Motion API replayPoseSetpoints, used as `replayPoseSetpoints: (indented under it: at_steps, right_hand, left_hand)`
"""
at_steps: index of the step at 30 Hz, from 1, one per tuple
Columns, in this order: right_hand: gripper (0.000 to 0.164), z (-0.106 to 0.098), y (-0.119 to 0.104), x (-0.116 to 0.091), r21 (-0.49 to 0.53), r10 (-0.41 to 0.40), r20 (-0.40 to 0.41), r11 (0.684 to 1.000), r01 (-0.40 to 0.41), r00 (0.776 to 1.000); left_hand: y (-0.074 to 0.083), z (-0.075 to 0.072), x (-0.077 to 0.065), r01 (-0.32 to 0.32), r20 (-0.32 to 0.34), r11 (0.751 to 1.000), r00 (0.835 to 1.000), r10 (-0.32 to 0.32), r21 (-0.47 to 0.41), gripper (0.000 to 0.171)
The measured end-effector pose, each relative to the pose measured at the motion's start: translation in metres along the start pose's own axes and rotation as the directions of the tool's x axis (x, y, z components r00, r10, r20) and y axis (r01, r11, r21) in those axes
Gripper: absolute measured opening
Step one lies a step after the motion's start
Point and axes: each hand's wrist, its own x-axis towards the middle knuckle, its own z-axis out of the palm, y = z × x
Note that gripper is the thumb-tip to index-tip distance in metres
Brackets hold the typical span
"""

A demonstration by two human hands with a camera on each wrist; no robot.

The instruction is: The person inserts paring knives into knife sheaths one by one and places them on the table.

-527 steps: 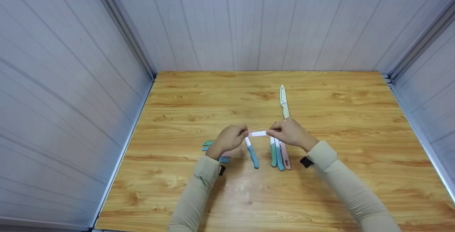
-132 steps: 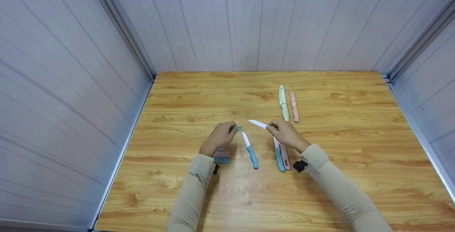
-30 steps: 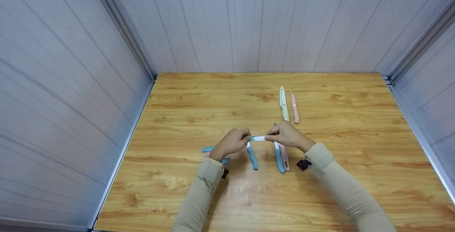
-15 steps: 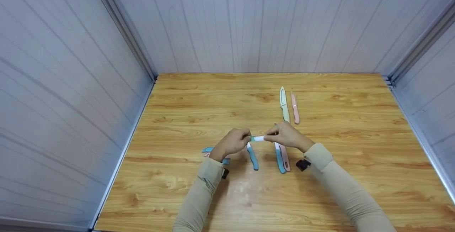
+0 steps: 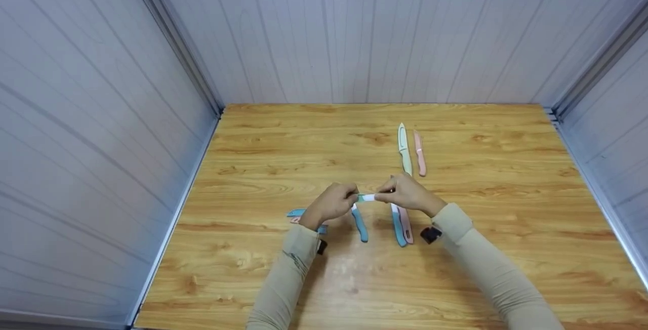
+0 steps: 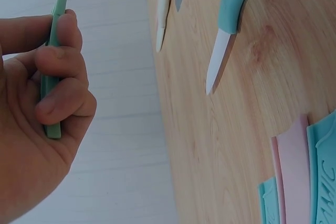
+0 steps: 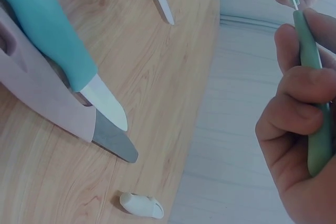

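Observation:
In the head view my left hand (image 5: 334, 201) pinches a green knife sheath (image 6: 51, 82) by its sides. My right hand (image 5: 409, 192) grips the green handle (image 7: 314, 93) of a small knife, whose white blade (image 5: 369, 197) points left with its tip inside the sheath. Both hands are held above the table. Below them lies a blue-handled knife (image 5: 360, 224) with a bare white blade. A second blue-handled knife (image 5: 398, 226) lies under my right hand, beside a pink-handled tool (image 5: 406, 226) with a slotted handle and a grey metal end.
Blue sheaths (image 6: 323, 166) and a pink sheath (image 6: 294, 169) lie together by my left forearm. Farther back are a pale green knife (image 5: 404, 148) in its cover and a pink knife (image 5: 420, 155). White panels (image 5: 334, 31) wall the wooden table (image 5: 243, 269).
Earlier my hands held a pink sheath and blade; a pink knife now lies at the back. The green knife and sheath, apart 4.4 s ago, have come together, and less blade shows now.

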Motion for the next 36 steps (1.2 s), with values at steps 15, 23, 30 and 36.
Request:
replayPoseSetpoints:
  at_steps: [15,23,30,36]
  right_hand:
    - [0.014,0.0006,-0.0013,0.0021,-0.028,-0.028,0.008,0.999,0.028,1.0]
    - [0.015,-0.0015,-0.0041,0.0016,-0.011,-0.013,0.012,1.0,0.013,1.0]
    - [0.021,-0.0011,-0.0019,0.0019,-0.01,-0.012,-0.009,1.0,0.012,1.0]
    - [0.019,0.0011,-0.003,0.0012,0.025,-0.039,-0.019,0.999,0.04,0.999]
  left_hand:
    - [0.0023,0.0023,0.0023,-0.007,0.006,1.0,1.0,0.007,-0.025,0.02]
    - [0.0041,0.003,0.0031,0.021,0.011,0.999,1.0,-0.02,-0.035,0.02]
    - [0.0066,0.0029,0.004,0.015,0.003,0.999,1.0,-0.015,-0.032,0.021]
    - [0.0076,0.0042,0.004,0.016,-0.007,0.999,1.0,-0.016,-0.037,0.021]
